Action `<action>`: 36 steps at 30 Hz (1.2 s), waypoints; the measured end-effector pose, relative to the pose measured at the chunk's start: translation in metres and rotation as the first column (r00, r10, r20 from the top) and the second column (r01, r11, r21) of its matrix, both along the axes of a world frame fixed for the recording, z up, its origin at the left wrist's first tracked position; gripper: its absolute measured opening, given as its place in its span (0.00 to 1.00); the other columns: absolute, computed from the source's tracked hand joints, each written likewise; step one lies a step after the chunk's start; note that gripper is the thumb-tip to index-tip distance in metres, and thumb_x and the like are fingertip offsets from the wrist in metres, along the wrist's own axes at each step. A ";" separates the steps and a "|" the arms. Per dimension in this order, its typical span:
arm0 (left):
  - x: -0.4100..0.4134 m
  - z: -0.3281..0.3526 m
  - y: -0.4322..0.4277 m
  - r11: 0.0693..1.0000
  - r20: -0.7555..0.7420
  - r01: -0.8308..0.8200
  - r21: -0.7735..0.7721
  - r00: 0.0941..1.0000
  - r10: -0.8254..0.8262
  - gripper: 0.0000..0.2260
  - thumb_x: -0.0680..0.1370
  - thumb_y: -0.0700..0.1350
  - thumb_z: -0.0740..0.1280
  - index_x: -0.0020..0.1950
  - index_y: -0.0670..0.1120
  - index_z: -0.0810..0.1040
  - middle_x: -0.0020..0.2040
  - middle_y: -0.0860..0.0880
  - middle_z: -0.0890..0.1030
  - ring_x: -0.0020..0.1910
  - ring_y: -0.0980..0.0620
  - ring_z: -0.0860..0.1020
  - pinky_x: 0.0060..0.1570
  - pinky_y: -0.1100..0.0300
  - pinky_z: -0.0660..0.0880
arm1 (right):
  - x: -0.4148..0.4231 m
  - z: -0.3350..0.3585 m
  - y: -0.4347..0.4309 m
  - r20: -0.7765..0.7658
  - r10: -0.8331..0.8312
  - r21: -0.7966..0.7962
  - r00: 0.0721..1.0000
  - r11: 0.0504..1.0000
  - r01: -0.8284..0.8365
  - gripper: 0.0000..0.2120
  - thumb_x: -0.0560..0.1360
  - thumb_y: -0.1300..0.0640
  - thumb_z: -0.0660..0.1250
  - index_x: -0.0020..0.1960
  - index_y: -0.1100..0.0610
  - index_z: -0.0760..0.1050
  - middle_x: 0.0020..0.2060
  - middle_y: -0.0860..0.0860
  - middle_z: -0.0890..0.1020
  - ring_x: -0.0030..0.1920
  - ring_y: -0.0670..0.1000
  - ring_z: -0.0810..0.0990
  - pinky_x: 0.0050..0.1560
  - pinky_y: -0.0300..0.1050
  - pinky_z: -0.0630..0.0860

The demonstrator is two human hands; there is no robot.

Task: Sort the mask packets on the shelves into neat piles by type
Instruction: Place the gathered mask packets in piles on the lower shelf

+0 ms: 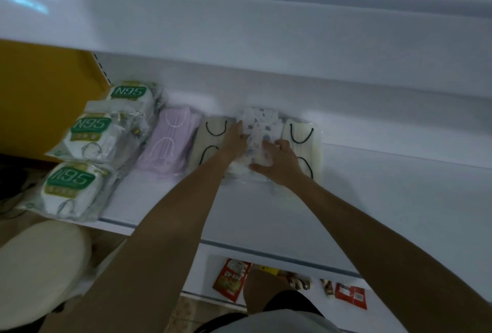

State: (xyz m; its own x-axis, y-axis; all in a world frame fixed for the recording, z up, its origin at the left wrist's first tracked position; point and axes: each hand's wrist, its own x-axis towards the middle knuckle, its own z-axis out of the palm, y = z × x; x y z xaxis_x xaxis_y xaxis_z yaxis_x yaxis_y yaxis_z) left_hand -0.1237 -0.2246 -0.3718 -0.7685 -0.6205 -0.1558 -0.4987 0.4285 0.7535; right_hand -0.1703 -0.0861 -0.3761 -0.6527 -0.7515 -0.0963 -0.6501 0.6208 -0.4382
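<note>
both hands flat on the patterned mask packets (257,135) on the white shelf (386,199): left hand (235,138) at 9 o'clock, right hand (277,158) at 4, fingers spread and pressing, gripping nothing. advise squaring edges between the two beige piles (302,143) without disturbing either.

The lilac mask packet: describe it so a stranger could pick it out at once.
Look at the white shelf at arm level, where a row of packets lies. From the N95 packets at its left end, step one place right to the lilac mask packet, left of the beige pack with black ear loops. It is the only pale purple one, with white ear loops.
</note>
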 end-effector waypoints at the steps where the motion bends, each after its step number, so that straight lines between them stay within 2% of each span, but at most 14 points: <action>1: 0.002 0.000 0.001 1.000 -0.009 -0.009 -0.005 1.000 0.009 0.20 0.81 0.37 0.56 0.73 0.39 0.61 0.71 0.41 0.66 0.68 0.43 0.68 0.63 0.56 0.67 | 0.002 -0.001 0.001 -0.004 0.005 0.002 1.000 1.000 -0.005 0.39 0.71 0.38 0.66 0.74 0.51 0.56 0.71 0.57 0.57 0.70 0.58 0.62 0.70 0.51 0.61; 3: 0.000 -0.003 0.000 0.999 -0.023 -0.045 -0.021 0.999 0.045 0.18 0.81 0.37 0.56 0.71 0.38 0.64 0.69 0.40 0.67 0.66 0.43 0.69 0.59 0.58 0.67 | 0.005 -0.002 0.004 -0.008 0.007 0.000 1.000 1.000 -0.007 0.36 0.72 0.40 0.66 0.74 0.52 0.57 0.69 0.57 0.59 0.68 0.58 0.64 0.69 0.50 0.61; 7: -0.001 -0.001 0.002 0.997 -0.053 -0.068 0.027 0.996 0.069 0.18 0.80 0.40 0.56 0.69 0.38 0.65 0.68 0.39 0.68 0.66 0.41 0.69 0.62 0.54 0.66 | 0.002 0.000 0.004 -0.054 0.001 -0.024 0.999 1.000 -0.002 0.32 0.75 0.42 0.63 0.74 0.54 0.58 0.68 0.57 0.61 0.67 0.57 0.66 0.68 0.50 0.63; 10: 0.005 0.005 0.006 0.991 -0.043 -0.073 0.111 0.996 0.079 0.23 0.80 0.47 0.56 0.74 0.42 0.59 0.70 0.42 0.68 0.66 0.42 0.69 0.65 0.49 0.67 | -0.001 0.006 0.009 -0.020 0.036 0.032 0.999 0.999 -0.036 0.38 0.75 0.38 0.61 0.76 0.50 0.49 0.75 0.55 0.52 0.74 0.55 0.55 0.73 0.53 0.53; 13: 0.017 0.013 0.008 0.988 -0.080 -0.099 0.122 0.991 0.110 0.24 0.80 0.48 0.59 0.74 0.42 0.61 0.70 0.43 0.68 0.68 0.43 0.68 0.66 0.50 0.67 | 0.004 0.013 0.026 0.021 0.054 0.025 0.998 0.998 -0.055 0.40 0.73 0.37 0.62 0.77 0.48 0.45 0.76 0.53 0.45 0.76 0.55 0.47 0.74 0.53 0.47; 17: 0.043 0.028 0.023 0.990 -0.066 -0.141 0.021 0.988 0.142 0.25 0.81 0.45 0.57 0.76 0.40 0.54 0.75 0.42 0.61 0.72 0.44 0.62 0.70 0.53 0.59 | 0.025 0.024 0.055 0.029 0.076 0.042 0.997 0.996 -0.077 0.40 0.73 0.38 0.62 0.77 0.49 0.47 0.76 0.53 0.45 0.76 0.55 0.46 0.74 0.52 0.46; 22: 0.109 0.046 0.053 0.996 -0.099 -0.058 -0.072 0.994 0.050 0.24 0.80 0.42 0.60 0.75 0.40 0.58 0.71 0.40 0.66 0.69 0.41 0.67 0.68 0.50 0.64 | 0.076 0.045 0.094 0.020 0.170 0.043 0.985 0.984 -0.171 0.38 0.75 0.41 0.63 0.76 0.51 0.48 0.76 0.53 0.47 0.76 0.53 0.47 0.74 0.50 0.46; 24: 0.145 0.055 0.066 0.990 -0.125 0.032 -0.140 0.991 -0.050 0.23 0.79 0.39 0.61 0.74 0.38 0.60 0.71 0.40 0.66 0.70 0.43 0.65 0.70 0.56 0.60 | 0.101 0.055 0.111 -0.017 0.247 0.035 0.969 0.969 -0.246 0.37 0.75 0.42 0.62 0.76 0.52 0.49 0.76 0.54 0.49 0.76 0.53 0.48 0.74 0.48 0.46; 26: 0.182 0.064 0.076 0.970 -0.162 0.094 -0.225 0.978 -0.132 0.22 0.79 0.39 0.61 0.71 0.35 0.63 0.70 0.38 0.67 0.70 0.41 0.66 0.70 0.54 0.60 | 0.125 0.066 0.125 -0.051 0.319 0.015 0.946 0.948 -0.319 0.35 0.76 0.44 0.62 0.76 0.52 0.50 0.76 0.54 0.50 0.76 0.52 0.49 0.74 0.47 0.46; 28: 0.214 0.078 0.087 0.947 -0.185 0.120 -0.296 0.966 -0.180 0.23 0.78 0.45 0.60 0.68 0.32 0.67 0.66 0.35 0.72 0.65 0.39 0.71 0.68 0.49 0.66 | 0.149 0.083 0.137 -0.086 0.374 -0.011 0.924 0.927 -0.376 0.33 0.77 0.45 0.61 0.76 0.53 0.51 0.76 0.54 0.52 0.76 0.52 0.51 0.74 0.45 0.48; 30: 0.237 0.095 0.098 0.922 -0.202 0.126 -0.365 0.957 -0.210 0.25 0.77 0.49 0.58 0.66 0.31 0.70 0.61 0.34 0.76 0.60 0.37 0.76 0.64 0.51 0.69 | 0.172 0.106 0.147 -0.146 0.411 -0.060 0.900 0.904 -0.423 0.31 0.77 0.45 0.61 0.75 0.55 0.55 0.74 0.55 0.58 0.74 0.53 0.58 0.71 0.42 0.52; 32: 0.254 0.122 0.113 0.872 -0.208 0.125 -0.474 0.946 -0.249 0.22 0.76 0.46 0.60 0.64 0.33 0.72 0.57 0.35 0.78 0.55 0.38 0.78 0.57 0.59 0.70 | 0.190 0.134 0.155 -0.214 0.449 -0.128 0.867 0.867 -0.481 0.28 0.76 0.46 0.60 0.72 0.58 0.64 0.68 0.58 0.69 0.67 0.56 0.69 0.65 0.41 0.61; 34: 0.266 0.151 0.128 0.808 -0.222 0.133 -0.574 0.924 -0.311 0.21 0.77 0.47 0.57 0.65 0.37 0.72 0.57 0.38 0.79 0.54 0.40 0.78 0.53 0.58 0.71 | 0.201 0.166 0.163 -0.287 0.455 -0.194 0.843 0.835 -0.516 0.26 0.76 0.46 0.59 0.68 0.60 0.69 0.63 0.57 0.75 0.61 0.56 0.75 0.61 0.44 0.69; 36: 0.274 0.184 0.139 0.751 -0.247 0.122 -0.649 0.900 -0.360 0.24 0.76 0.53 0.54 0.67 0.41 0.72 0.59 0.42 0.79 0.56 0.43 0.77 0.53 0.56 0.73 | 0.206 0.202 0.171 -0.350 0.420 -0.243 0.837 0.822 -0.515 0.24 0.76 0.47 0.58 0.67 0.58 0.70 0.61 0.55 0.76 0.60 0.54 0.75 0.60 0.45 0.71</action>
